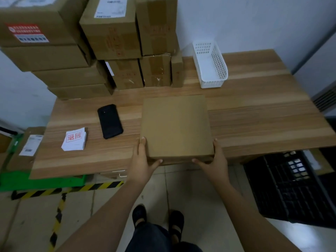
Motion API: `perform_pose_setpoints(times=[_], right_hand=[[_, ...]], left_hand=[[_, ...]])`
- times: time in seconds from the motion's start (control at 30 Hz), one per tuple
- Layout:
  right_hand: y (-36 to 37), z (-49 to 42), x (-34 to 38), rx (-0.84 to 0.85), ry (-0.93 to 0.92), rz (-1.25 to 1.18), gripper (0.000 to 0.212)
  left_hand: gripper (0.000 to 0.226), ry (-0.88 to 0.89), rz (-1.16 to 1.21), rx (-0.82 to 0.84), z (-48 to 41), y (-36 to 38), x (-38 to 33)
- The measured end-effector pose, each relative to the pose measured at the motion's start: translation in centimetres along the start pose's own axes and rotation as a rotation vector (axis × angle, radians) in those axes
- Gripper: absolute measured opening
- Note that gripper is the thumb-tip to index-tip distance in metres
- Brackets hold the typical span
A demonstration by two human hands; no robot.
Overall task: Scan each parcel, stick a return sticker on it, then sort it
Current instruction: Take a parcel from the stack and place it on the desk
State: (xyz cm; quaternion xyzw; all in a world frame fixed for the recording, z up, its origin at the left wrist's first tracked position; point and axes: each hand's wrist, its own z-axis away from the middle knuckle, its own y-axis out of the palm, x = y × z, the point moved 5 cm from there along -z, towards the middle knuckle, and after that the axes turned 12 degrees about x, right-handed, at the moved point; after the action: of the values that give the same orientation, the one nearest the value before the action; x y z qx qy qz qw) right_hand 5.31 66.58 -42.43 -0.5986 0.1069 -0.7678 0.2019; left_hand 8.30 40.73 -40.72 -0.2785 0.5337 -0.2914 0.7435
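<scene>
Wooden table (254, 106), parcel (176, 126) at near edge; left hand (142, 160), right hand (214, 162) clasp its near corners.

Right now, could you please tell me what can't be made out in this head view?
Head view:
Parcel: its underside and any label, hidden by its own blank top.
Labels on the stacked boxes: print blurred, too small.
Black crate: contents partly hidden under the table.

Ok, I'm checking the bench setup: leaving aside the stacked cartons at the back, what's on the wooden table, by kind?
Flat cardboard parcel: 1
Black phone: 1
Stack of return stickers: 1
White basket: 1
Total: 4
</scene>
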Motion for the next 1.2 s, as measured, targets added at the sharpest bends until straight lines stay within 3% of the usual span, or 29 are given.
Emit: perform_pose_setpoints(times=[0.13,0.43,0.6,0.77,0.93,1.07,1.2], right_hand=[[-2.0,-0.5,1.6,-0.053,-0.121,0.022,0.104],[-1.9,0.0,10.8,0.063,-0.502,0.244,0.09],[1.2,0.4,14.5,0.058,-0.61,0.35,0.079],[3.9,0.7,17.5,0.034,-0.712,0.399,0.07],[6.5,1.0,19.9,0.061,-0.719,0.423,0.066],[8.3,1.3,21.2,0.064,-0.703,0.448,0.063],[9.7,1.2,21.1,0.076,-0.597,0.388,0.078]], left_hand=[[0.1,0.012,0.043,0.035,-0.7,-0.1,-0.9],[0.098,0.0,-0.031,0.18,-2.5,-3.5,-0.6],[0.106,0.321,-0.02,0.039,-0.9,-7.7,-4.2],[0.098,0.57,-0.087,-0.032,0.8,-12.6,-6.6],[0.076,0.64,-0.168,-0.108,0.6,-15.0,-4.8],[0.074,0.6,-0.097,-0.118,0.4,-16.6,-2.1],[0.076,0.561,-0.061,-0.158,0.7,-18.2,0.3]])
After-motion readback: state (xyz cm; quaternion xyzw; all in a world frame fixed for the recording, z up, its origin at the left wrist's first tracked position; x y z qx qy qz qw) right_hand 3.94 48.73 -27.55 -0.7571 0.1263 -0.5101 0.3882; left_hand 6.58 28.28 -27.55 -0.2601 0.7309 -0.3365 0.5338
